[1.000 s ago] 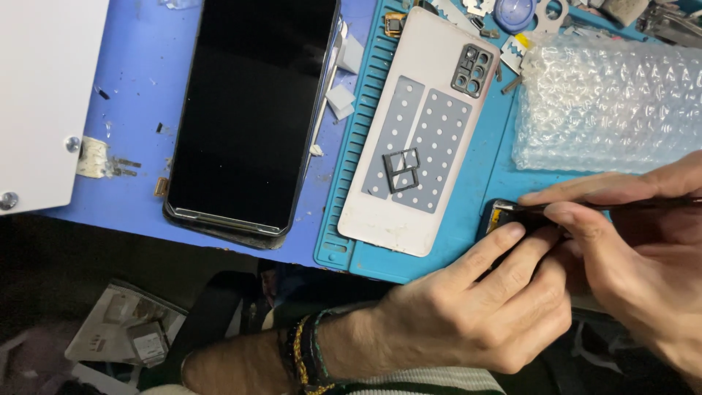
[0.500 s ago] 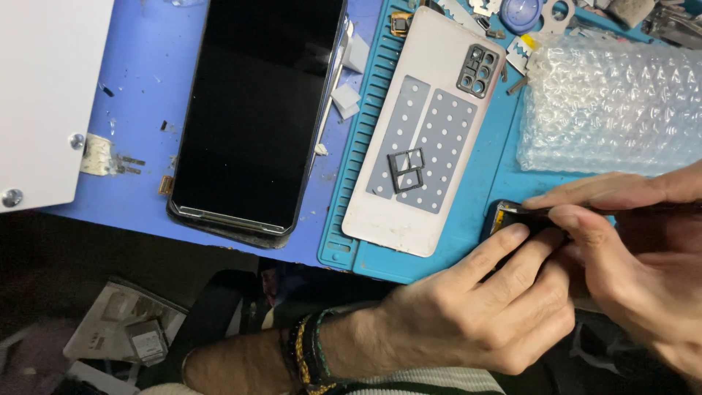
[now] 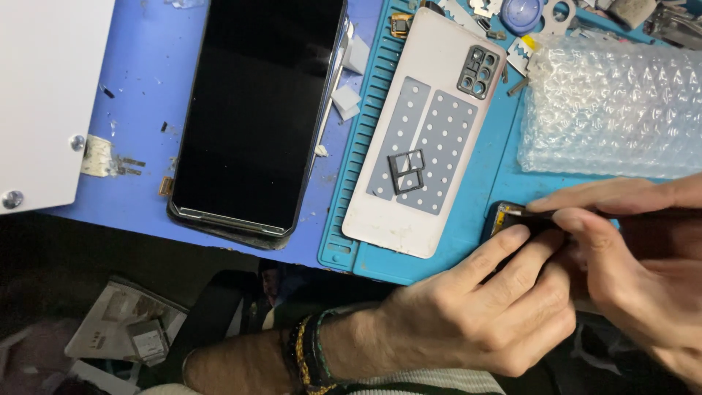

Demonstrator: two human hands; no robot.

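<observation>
My left hand (image 3: 468, 322) reaches in from the bottom, with woven bracelets on its wrist. Its fingers curl over a small dark phone body (image 3: 503, 217) at the near edge of the teal mat (image 3: 512, 157). Only the phone body's corner, with a yellow part inside, shows. My right hand (image 3: 636, 256) comes from the right and pinches a thin dark tool (image 3: 528, 213), whose tip rests at that corner. The two hands touch each other over the phone body, and most of it is hidden beneath them.
A pale phone back cover (image 3: 439, 73) lies on the mat with a small card tray (image 3: 406, 170) on it. A black phone screen (image 3: 256, 110) lies to its left on the blue table (image 3: 146, 73). Bubble wrap (image 3: 614, 110) sits at right, a white box (image 3: 44, 95) at far left.
Both hands stay on the dark phone body with only small finger shifts. The view has drifted slightly, so the table items sit a little to the right.
</observation>
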